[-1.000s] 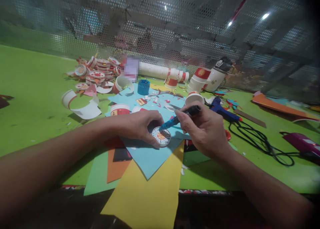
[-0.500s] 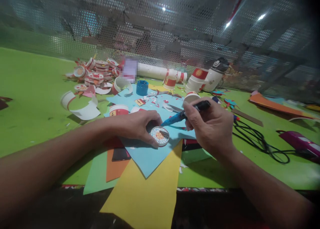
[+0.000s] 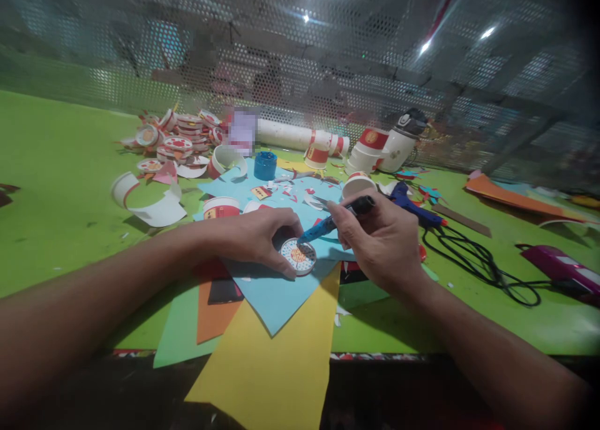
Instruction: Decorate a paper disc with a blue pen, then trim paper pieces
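Note:
Between the thumb and fingers of my left hand point(image 3: 265, 239) is a round white paper-cup base point(image 3: 299, 257), with an orange centre print and blue marks around it. It rests on light blue paper point(image 3: 272, 299). My right hand point(image 3: 382, 242) grips a blue marker point(image 3: 323, 227) with a black end, slanted down to the left. The marker's tip is at the upper edge of the cup base's face; whether it touches I cannot tell. A red and white paper cup point(image 3: 221, 207) stands behind my left wrist. Scissors point(image 3: 321, 201) lie partly hidden behind my right hand.
A pile of decorated cup bases point(image 3: 180, 139) sits at the back left. Behind the hands are a blue jar point(image 3: 265, 165) and stacked paper cups point(image 3: 368, 149). On the right lie a blue glue gun point(image 3: 415, 206), its black cord point(image 3: 482, 261) and a purple device point(image 3: 560, 269). Yellow paper point(image 3: 276, 361) overhangs the front edge.
My right hand has moved left with the marker, bringing its tip over the cup base's rim. More of the glue gun shows behind it. My left hand keeps its hold.

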### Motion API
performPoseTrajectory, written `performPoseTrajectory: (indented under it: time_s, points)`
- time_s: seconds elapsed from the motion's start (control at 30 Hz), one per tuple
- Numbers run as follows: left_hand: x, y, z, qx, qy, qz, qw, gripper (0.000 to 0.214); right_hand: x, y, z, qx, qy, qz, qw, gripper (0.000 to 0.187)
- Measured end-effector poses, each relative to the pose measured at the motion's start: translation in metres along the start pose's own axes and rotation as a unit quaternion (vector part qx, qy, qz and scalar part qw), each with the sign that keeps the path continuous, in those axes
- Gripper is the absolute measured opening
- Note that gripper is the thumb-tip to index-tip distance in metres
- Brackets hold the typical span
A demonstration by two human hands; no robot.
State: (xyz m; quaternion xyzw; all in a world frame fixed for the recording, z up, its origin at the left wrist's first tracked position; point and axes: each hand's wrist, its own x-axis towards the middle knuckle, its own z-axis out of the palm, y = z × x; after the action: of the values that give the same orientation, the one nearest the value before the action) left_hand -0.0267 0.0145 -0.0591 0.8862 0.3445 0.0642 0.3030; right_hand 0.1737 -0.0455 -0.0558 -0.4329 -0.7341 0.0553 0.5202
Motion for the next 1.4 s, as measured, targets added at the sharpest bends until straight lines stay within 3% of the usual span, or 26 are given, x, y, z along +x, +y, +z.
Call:
performPoseTrajectory:
  time_s: [0.67,0.83,1.03,1.23,1.4]
  points:
    - [0.0016,-0.0051,0.0029,-0.009,0.011,0.022,1.0,0.057,-0.0002,0.0007,0.0011,-0.043,-0.022,-0.024,0.999,0.022]
    - [0.0006,-0.003,0.0022,-0.005,0.009,0.011,1.0,0.057,-0.0008,0.0022,0.0013,-0.018,-0.005,-0.006,1.0,0.027]
    - [-0.0014,0.0003,0.0001,0.013,0.002,-0.009,1.0,0.059,0.0014,-0.0035,-0.003,0.045,0.081,0.044,0.995,0.027]
    - [0.0003,-0.0015,0.0012,0.012,0.005,0.002,1.0,0.06,-0.0006,-0.0051,-0.0007,0.023,0.018,0.027,0.999,0.027]
    - [0.0006,-0.0022,0.0012,0.013,0.005,0.009,1.0,0.058,-0.003,-0.0024,0.001,-0.006,0.002,0.022,1.0,0.023]
